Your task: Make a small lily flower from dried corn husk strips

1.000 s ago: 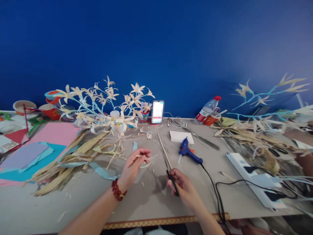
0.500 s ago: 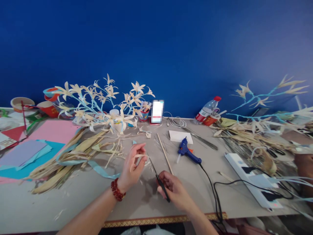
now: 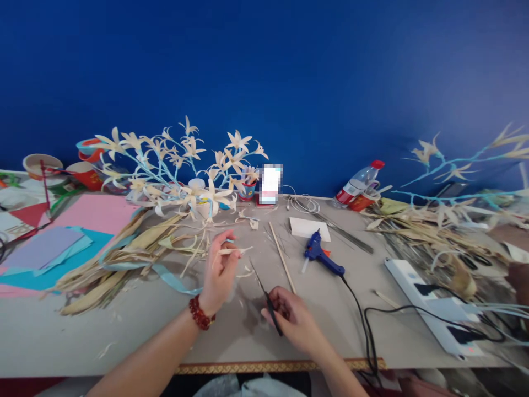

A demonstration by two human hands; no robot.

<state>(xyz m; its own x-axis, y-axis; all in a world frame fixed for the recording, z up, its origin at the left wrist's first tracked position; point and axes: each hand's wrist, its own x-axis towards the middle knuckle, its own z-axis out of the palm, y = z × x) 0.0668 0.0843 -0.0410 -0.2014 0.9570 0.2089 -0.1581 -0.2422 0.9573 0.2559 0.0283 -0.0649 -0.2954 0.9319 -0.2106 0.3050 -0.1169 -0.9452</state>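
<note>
My left hand [image 3: 222,270], with a red bead bracelet [image 3: 200,312] at its wrist, pinches a pale strip of dried husk [image 3: 231,251] between thumb and fingers. The strip's pointed end sticks out to the right. To the right and nearer to me, my right hand [image 3: 291,315] is closed round the black handles of a pair of scissors [image 3: 268,300]. Their thin blades point up and to the left, apart from the strip, and look closed. Small pale offcuts [image 3: 246,271] lie on the table between the hands.
Dried husks [image 3: 95,281] and a light blue ribbon [image 3: 176,280] lie at the left, coloured paper [image 3: 61,251] beyond. White flower branches [image 3: 165,165] stand behind. A wooden stick [image 3: 282,256], a blue glue gun [image 3: 320,255] and a white power strip [image 3: 430,309] lie to the right.
The strip in my left hand has turned, and its tip now points right. My left hand has moved slightly up and left, away from the scissors. The whole view has shifted a little.
</note>
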